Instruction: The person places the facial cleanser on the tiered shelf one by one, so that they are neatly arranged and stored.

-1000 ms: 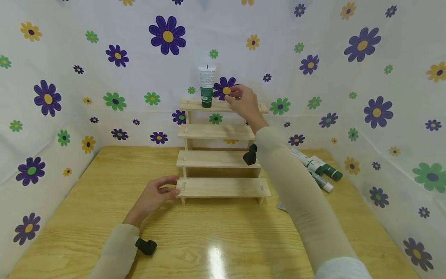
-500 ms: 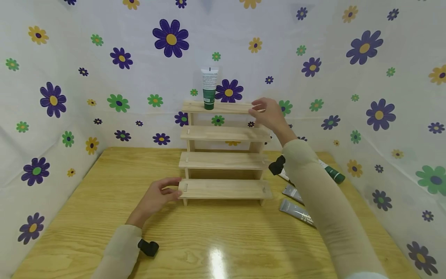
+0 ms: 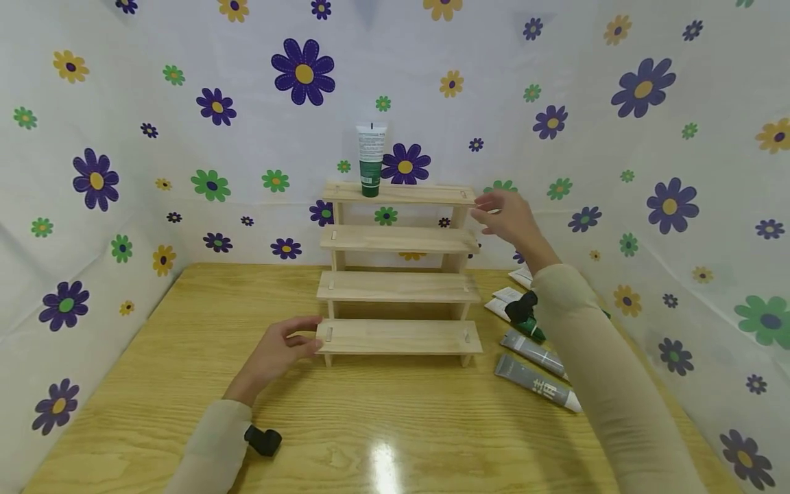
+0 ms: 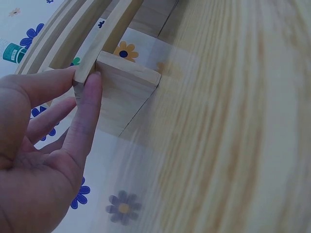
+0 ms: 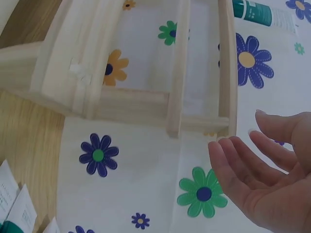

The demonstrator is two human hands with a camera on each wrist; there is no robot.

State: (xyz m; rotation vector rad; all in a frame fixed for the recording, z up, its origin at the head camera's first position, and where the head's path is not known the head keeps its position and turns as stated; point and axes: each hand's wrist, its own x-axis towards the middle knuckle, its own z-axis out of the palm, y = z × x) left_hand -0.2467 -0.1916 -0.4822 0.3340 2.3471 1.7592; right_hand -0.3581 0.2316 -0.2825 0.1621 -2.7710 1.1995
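Head view: the pale wooden four-tier shelf (image 3: pixel 399 287) runs its long axis left to right, with yellow wood-grain tabletop (image 3: pixel 321 412) stretching from its front edge toward the person and out to its left. On its top tier, left of centre, a white-and-green plastic tube (image 3: pixel 371 161) stands upright, green cap down. Grey plastic tubes with white caps (image 3: pixel 537 384) lie near its right side.

Left wrist view: the left hand (image 4: pixel 53 141) pinches the lowest tier's end between thumb and finger.

Right wrist view: the right hand (image 5: pixel 265 177), fingers loosely bent and holding nothing, is by the top tier's right end; contact is unclear.
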